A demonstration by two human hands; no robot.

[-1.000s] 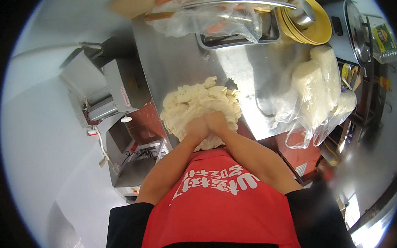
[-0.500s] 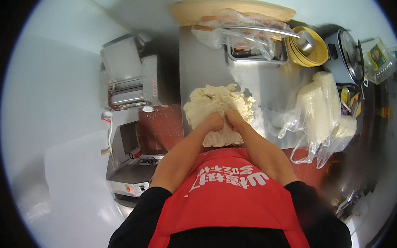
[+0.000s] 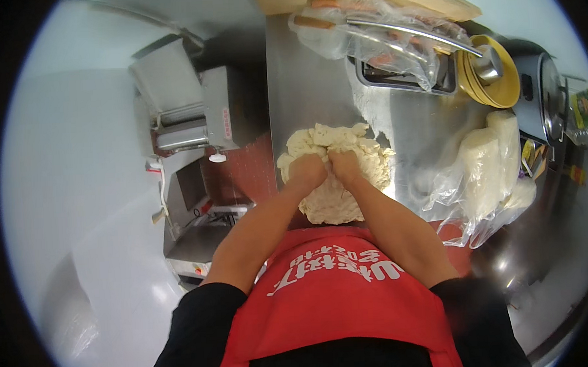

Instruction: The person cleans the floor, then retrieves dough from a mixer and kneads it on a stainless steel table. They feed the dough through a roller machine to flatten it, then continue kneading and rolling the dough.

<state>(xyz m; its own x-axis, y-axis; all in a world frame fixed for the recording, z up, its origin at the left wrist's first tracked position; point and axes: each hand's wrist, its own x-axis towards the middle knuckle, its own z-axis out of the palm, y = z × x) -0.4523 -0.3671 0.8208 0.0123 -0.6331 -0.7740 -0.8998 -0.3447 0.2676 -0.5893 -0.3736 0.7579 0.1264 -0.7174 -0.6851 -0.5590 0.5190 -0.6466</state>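
A large, pale, lumpy mass of dough (image 3: 337, 204) lies on the metal worktable close to my body. Both of my fists sit side by side on its middle, thumbs nearly touching. My left hand (image 3: 308, 172) is closed, knuckles away from me, pressed into the dough. Beside it my right hand (image 3: 344, 165) is closed in the same way, its curled fingers against the dough. The undersides of both hands are hidden. Around the fists the dough's edges are ragged, with folds at the far side.
White flour (image 3: 377, 114) dusts the metal worktable (image 3: 303, 85). At the back are a metal tray (image 3: 401, 84) with plastic-wrapped utensils and stacked yellow bowls (image 3: 509, 76). Bagged pale packs (image 3: 480, 169) lie on the right, near a lidded cooker (image 3: 543, 94). A roller machine (image 3: 183, 129) stands left.
My fists have moved slightly away from my body over the dough, and more of its near part shows. The whole view has shifted a little.
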